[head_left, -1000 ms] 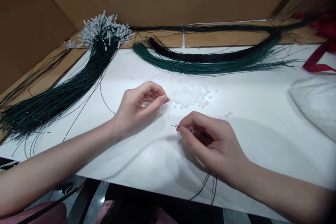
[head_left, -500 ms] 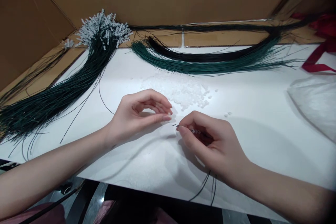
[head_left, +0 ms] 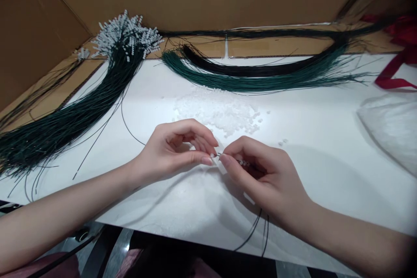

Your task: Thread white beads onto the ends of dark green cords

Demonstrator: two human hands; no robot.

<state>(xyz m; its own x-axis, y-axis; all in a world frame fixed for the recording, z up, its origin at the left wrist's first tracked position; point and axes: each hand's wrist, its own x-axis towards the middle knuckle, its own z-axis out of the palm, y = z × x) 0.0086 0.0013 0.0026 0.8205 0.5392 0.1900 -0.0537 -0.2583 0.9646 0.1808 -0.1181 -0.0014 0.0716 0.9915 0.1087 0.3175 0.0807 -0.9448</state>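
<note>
My right hand [head_left: 260, 173] pinches thin dark wires [head_left: 257, 230] that trail off the near table edge; small white beads sit on them inside my fingers. My left hand [head_left: 176, 150] is closed in a pinch, thumb and forefinger holding a tiny white bead [head_left: 212, 155] right at the wire tips. The two hands nearly touch. A loose pile of white beads [head_left: 224, 113] lies just beyond them on the white table [head_left: 325, 160].
A thick bundle of dark green wires with white beaded ends [head_left: 127, 37] fans out at the left. Bare green and black wire bundles [head_left: 260, 78] curve across the back. A clear plastic bag [head_left: 391, 130] lies at right, red ribbon [head_left: 394, 74] behind it. Cardboard walls surround the table.
My left hand came away from the bead pile and moved right and toward me, up to the wire tips in my right hand. My right hand stayed put.
</note>
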